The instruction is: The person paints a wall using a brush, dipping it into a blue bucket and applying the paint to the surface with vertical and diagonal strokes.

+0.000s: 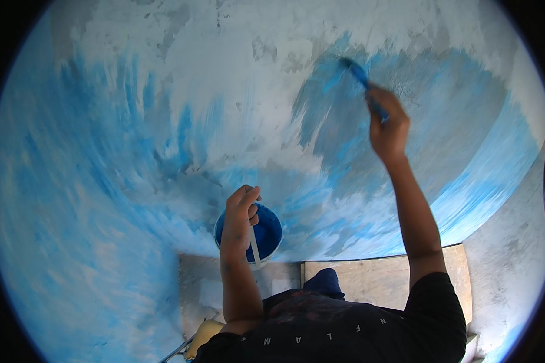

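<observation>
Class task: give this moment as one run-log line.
left hand: holding bucket, blue inside, by pale handle | right hand: holding blue brush, tip at wall | wall: patchy blue, white and grey

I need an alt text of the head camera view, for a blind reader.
A person's right-hand grip holds a blue paintbrush up at a wall streaked with blue, grey and white. Lower and further left, the left-hand grip holds a bucket, blue inside, by its pale handle. The person wears a black shirt.
</observation>
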Motion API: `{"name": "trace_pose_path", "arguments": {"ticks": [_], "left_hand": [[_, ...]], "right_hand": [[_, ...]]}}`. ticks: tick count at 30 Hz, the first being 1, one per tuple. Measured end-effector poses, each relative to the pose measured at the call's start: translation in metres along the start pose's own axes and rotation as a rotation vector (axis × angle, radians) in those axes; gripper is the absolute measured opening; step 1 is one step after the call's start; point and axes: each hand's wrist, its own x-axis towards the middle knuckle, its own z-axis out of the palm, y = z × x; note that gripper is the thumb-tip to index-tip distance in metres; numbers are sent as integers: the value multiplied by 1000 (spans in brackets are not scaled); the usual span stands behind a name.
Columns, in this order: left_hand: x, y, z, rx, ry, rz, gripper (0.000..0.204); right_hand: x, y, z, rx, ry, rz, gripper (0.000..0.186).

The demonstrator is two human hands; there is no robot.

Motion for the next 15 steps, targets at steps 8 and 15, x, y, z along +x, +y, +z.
{"name": "trace_pose_path", "arguments": {"ticks": [8,15], "left_hand": [[-3,-1,-2,-54,36,1,27],[-8,5,2,37,91,-30,28]], "right_hand": [[-159,-43,31,240,-677,123,17],[-15,7,13,380,-147,323,21]]}}
